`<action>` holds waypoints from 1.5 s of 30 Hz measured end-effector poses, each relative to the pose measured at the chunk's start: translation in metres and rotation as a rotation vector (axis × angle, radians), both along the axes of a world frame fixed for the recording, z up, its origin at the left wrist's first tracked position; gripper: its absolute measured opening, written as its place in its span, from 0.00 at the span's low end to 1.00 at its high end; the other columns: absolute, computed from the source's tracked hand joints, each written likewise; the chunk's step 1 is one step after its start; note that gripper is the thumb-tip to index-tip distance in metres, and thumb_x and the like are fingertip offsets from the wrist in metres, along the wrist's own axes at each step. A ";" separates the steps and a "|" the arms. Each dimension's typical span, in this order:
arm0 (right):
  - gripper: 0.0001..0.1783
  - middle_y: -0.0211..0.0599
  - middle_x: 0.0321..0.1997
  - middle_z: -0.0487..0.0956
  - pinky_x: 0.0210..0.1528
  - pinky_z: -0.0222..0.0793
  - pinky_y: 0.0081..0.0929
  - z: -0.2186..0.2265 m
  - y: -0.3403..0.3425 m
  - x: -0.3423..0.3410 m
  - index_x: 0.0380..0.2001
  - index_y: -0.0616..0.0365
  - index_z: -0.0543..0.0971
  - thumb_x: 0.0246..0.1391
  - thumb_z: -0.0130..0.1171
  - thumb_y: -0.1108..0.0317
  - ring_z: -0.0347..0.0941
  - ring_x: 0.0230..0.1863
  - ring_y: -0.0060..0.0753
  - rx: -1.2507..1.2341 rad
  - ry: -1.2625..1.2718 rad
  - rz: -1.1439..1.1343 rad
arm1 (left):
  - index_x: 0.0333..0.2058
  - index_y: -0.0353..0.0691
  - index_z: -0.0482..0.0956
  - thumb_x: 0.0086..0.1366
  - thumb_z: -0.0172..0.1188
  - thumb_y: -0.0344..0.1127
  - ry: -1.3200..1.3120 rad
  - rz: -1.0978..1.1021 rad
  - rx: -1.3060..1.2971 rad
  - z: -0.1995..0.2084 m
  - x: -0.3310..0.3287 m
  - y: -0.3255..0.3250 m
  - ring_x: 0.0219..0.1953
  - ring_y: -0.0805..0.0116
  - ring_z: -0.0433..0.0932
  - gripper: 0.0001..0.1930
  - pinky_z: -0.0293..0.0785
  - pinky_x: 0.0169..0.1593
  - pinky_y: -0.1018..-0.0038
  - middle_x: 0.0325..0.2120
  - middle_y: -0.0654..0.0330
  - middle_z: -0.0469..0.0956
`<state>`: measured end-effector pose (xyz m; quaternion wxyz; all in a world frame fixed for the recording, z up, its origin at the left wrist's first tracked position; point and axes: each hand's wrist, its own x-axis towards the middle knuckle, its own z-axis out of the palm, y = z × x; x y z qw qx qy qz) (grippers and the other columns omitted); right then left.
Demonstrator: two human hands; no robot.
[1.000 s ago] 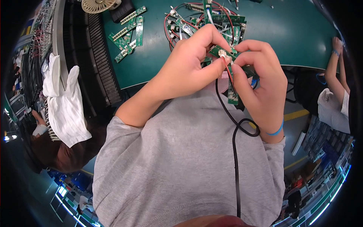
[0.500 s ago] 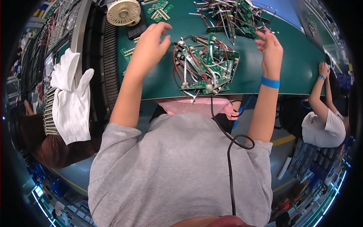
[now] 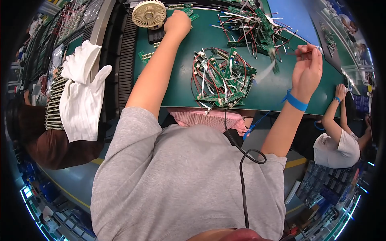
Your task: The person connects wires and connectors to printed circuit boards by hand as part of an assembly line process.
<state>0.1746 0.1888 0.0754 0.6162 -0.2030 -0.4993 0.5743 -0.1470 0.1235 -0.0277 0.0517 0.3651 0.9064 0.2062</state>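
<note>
My left hand [image 3: 178,25] reaches to the back of the table, beside small green circuit boards [image 3: 194,17] and the cream fan [image 3: 149,14]. Its fingers curl downward, closed, and their tips are hidden. Out to the right, my right hand [image 3: 307,72] pinches a thin red wire [image 3: 295,53]. A motion-blurred circuit board [image 3: 274,61] hangs close to the wire's other side, at the edge of a tangled pile of wired boards [image 3: 251,28]. Between my arms lies a second heap of wired circuit boards [image 3: 225,78] with red, black and white leads.
White gloves [image 3: 83,100] drape over a black rack [image 3: 114,60] at left. A blue wrist strap [image 3: 296,101] with a cord circles my right wrist. A black cable [image 3: 243,184] runs down my front. Another person's arm [image 3: 337,105] rests at the right table edge.
My left hand has reached farther forward to the boards by the fan, its fingers curling. The right hand has shifted right and closed on a red wire, with a board moving at the far pile.
</note>
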 end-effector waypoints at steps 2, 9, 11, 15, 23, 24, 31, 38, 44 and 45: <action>0.10 0.31 0.26 0.67 0.28 0.56 0.19 0.002 -0.013 0.005 0.35 0.67 0.71 0.58 0.45 0.70 0.63 0.27 0.24 -0.032 -0.006 0.109 | 0.40 0.28 0.70 0.53 0.56 0.44 0.023 0.014 -0.044 -0.001 0.000 0.002 0.41 0.45 0.75 0.24 0.72 0.42 0.58 0.38 0.42 0.75; 0.12 0.21 0.17 0.61 0.18 0.45 0.13 -0.015 -0.044 0.011 0.34 0.67 0.75 0.56 0.51 0.67 0.50 0.17 0.11 -0.018 -0.299 0.015 | 0.31 0.37 0.71 0.49 0.55 0.40 0.172 -0.157 0.088 0.011 0.012 -0.012 0.34 0.44 0.75 0.13 0.72 0.35 0.57 0.27 0.44 0.76; 0.11 0.20 0.18 0.64 0.18 0.44 0.11 -0.018 -0.051 0.011 0.34 0.66 0.76 0.55 0.52 0.68 0.51 0.18 0.09 0.083 -0.476 -0.105 | 0.28 0.36 0.69 0.49 0.55 0.39 0.133 -0.251 0.198 0.022 0.022 -0.019 0.31 0.48 0.77 0.12 0.72 0.34 0.60 0.25 0.46 0.76; 0.09 0.20 0.21 0.68 0.19 0.47 0.10 -0.016 -0.065 0.014 0.33 0.64 0.76 0.55 0.53 0.69 0.53 0.19 0.08 0.120 -0.574 -0.051 | 0.21 0.40 0.61 0.52 0.53 0.28 -1.097 -0.553 0.636 0.061 0.068 -0.047 0.17 0.72 0.74 0.08 0.69 0.25 0.77 0.19 0.57 0.73; 0.08 0.25 0.20 0.68 0.23 0.53 0.13 -0.017 -0.093 0.002 0.27 0.64 0.74 0.55 0.52 0.70 0.59 0.22 0.13 0.155 -0.675 0.077 | 0.32 0.37 0.65 0.55 0.58 0.26 -1.312 -0.686 0.706 0.082 0.152 -0.087 0.19 0.83 0.66 0.09 0.62 0.22 0.88 0.19 0.67 0.68; 0.08 0.25 0.20 0.68 0.23 0.53 0.13 -0.017 -0.094 0.003 0.27 0.64 0.74 0.55 0.52 0.70 0.59 0.22 0.13 0.152 -0.676 0.073 | 0.34 0.36 0.65 0.56 0.57 0.25 -1.284 -0.669 0.742 0.084 0.160 -0.090 0.19 0.82 0.67 0.10 0.64 0.23 0.87 0.20 0.67 0.69; 0.10 0.29 0.21 0.69 0.25 0.55 0.16 -0.014 -0.103 0.003 0.24 0.66 0.73 0.54 0.51 0.71 0.60 0.23 0.17 0.129 -0.681 0.171 | 0.53 0.32 0.61 0.60 0.51 0.25 -1.019 -0.883 0.483 0.077 0.170 -0.098 0.39 0.72 0.76 0.21 0.73 0.43 0.80 0.35 0.56 0.76; 0.09 0.31 0.21 0.71 0.25 0.56 0.15 -0.010 -0.099 0.016 0.24 0.67 0.74 0.54 0.51 0.71 0.62 0.23 0.17 0.134 -0.752 0.133 | 0.45 0.31 0.67 0.62 0.48 0.26 -0.837 -0.866 0.525 0.071 0.184 -0.099 0.37 0.69 0.78 0.12 0.75 0.39 0.78 0.34 0.55 0.78; 0.08 0.33 0.21 0.72 0.25 0.61 0.18 -0.008 -0.105 0.016 0.25 0.65 0.75 0.53 0.51 0.71 0.64 0.23 0.17 0.110 -0.793 0.122 | 0.42 0.32 0.67 0.56 0.51 0.25 -0.393 -0.935 0.666 0.067 0.187 -0.104 0.27 0.53 0.77 0.13 0.72 0.27 0.65 0.26 0.48 0.75; 0.11 0.26 0.20 0.68 0.24 0.54 0.16 -0.003 -0.104 0.016 0.21 0.63 0.72 0.55 0.50 0.68 0.58 0.24 0.14 0.075 -0.847 0.138 | 0.42 0.31 0.67 0.56 0.51 0.24 -0.354 -0.956 0.649 0.069 0.187 -0.103 0.26 0.54 0.77 0.13 0.72 0.27 0.65 0.25 0.49 0.75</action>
